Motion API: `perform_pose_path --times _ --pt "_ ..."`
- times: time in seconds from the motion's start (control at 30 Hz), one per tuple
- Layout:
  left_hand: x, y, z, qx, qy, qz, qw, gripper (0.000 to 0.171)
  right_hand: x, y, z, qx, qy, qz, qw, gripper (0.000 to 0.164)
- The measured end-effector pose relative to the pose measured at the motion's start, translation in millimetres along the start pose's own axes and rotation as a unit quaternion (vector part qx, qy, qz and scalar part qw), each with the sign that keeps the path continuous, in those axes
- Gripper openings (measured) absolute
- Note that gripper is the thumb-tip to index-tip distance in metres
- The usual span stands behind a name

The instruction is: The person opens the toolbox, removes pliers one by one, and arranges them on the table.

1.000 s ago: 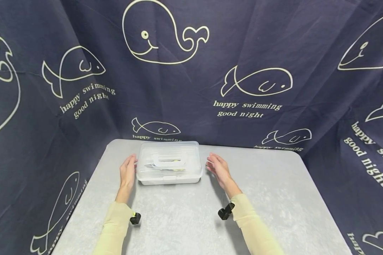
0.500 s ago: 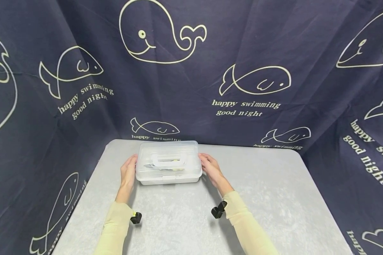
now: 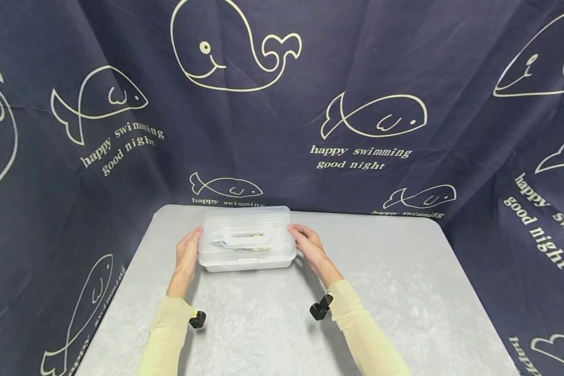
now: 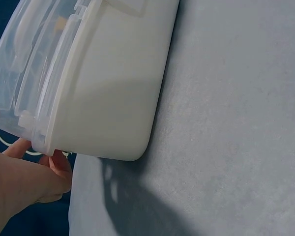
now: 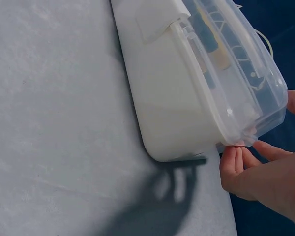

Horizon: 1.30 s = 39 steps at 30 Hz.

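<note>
A plastic storage box (image 3: pixel 249 265) with a white base and a clear lid rests on the grey table in the head view. The lid bears a carrying handle (image 3: pixel 246 239), and a latch (image 3: pixel 247 261) sits at the front middle. Some blue and yellow contents show blurrily through the lid. My left hand (image 3: pixel 186 254) is at the box's left end, fingers curled under the rim in the left wrist view. At the right end my right hand (image 3: pixel 312 249) grips the rim: the thumb touches the lid, the fingers lie beneath. The left thumb's contact is hard to make out.
The grey table (image 3: pixel 380 292) extends in front of the box and to its right. A dark blue curtain (image 3: pixel 282 125) with white whale and fish drawings hangs close behind the box and along both sides.
My right hand has moved left, from beside the box onto its right rim. The left hand stays at the left end. The box keeps its place; the head view shifts slightly.
</note>
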State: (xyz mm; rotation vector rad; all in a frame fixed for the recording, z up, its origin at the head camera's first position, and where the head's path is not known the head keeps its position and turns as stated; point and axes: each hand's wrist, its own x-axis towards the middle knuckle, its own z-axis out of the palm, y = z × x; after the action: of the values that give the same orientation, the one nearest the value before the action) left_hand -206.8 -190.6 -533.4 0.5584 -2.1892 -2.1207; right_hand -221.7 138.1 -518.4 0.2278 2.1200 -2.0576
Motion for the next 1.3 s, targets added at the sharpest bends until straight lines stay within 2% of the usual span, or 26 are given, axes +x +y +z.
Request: perform_pose_path --times 0.3,0.6,1.0,1.3 --pt "-2.6 4.3 0.6 0.005 -0.004 0.003 1.0000 0.055 -2 -7 0 -0.010 0.012 0.014 1.000 0.060" --pt "-6.2 6.3 5.8 0.000 -0.011 -0.003 0.9999 0.055 -6 -6 -10 -0.018 0.020 0.016 1.000 0.061" --pt "-12.6 4.0 21.9 -0.003 -0.029 -0.021 0.9994 0.053 -11 -2 -31 -0.013 0.022 0.023 0.999 0.063" --pt "-21.4 3.8 35.4 -0.023 -0.041 -0.022 0.9986 0.054 -21 -3 -49 -0.018 0.022 0.032 0.999 0.064"
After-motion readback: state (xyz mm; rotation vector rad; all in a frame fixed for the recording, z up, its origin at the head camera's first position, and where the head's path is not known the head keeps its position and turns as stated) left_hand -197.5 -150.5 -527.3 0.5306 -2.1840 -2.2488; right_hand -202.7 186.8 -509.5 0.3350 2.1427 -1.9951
